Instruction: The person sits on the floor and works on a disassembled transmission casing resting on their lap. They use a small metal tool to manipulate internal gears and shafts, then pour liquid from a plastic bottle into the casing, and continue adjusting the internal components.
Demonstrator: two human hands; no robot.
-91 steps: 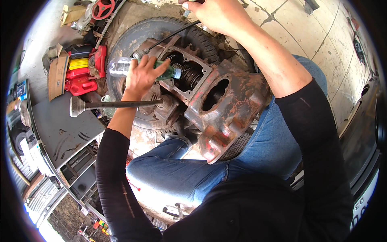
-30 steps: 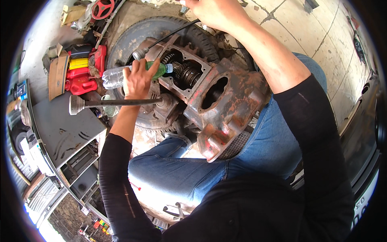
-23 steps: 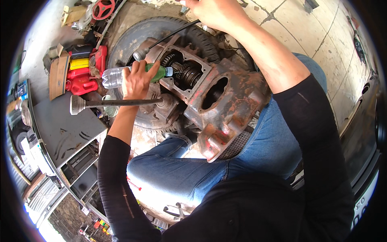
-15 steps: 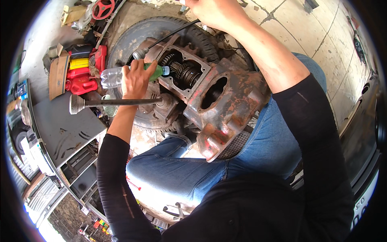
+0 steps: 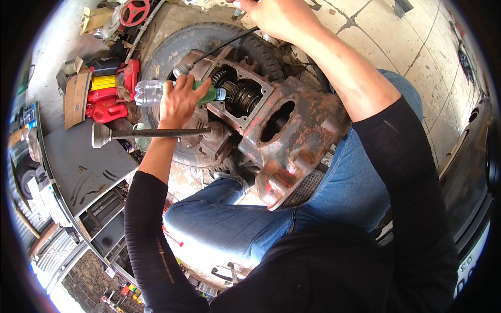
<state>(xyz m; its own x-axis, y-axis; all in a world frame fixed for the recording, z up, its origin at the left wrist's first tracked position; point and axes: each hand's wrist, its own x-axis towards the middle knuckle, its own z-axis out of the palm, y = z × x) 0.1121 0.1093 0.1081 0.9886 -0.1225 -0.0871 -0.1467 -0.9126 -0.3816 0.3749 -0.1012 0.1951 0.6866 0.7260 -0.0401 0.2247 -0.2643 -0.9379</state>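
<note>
- Now a clear plastic bottle (image 5: pixel 156 92) with a green label is being held sideways in the left hand (image 5: pixel 180 99), the fingers being wrapped closed round its middle; three seconds ago that hand was being spread open on the casing with no bottle in it.
- Over the last second the bottle is being kept nearly level, its capped neck (image 5: pixel 220 94) being pointed at the open top of the rusty red gearbox housing (image 5: pixel 292 135), just beside the opening's rim.
- By that change, the bottle is judged as being brought up for its contents to go into the housing; no liquid is being seen leaving it.
- Inside the bottle, the contents cannot be told: the bare end is looking clear, and the rest is being hidden by label and fingers.
- Within the housing, dark gear wheels (image 5: pixel 241 94) are being shown, close together; whether oil is lying below them cannot be told.
- At the top edge, the right hand (image 5: pixel 276 15) is being kept closed round the upper end of a thin black rod (image 5: pixel 224 44) running down to the housing.
- Beneath the left wrist, a long steel shaft (image 5: pixel 151 133) is lying across an old tyre (image 5: pixel 209 41).
- Further left, red and yellow jerrycans (image 5: pixel 109 96) are standing closed, their contents being hidden.
</note>
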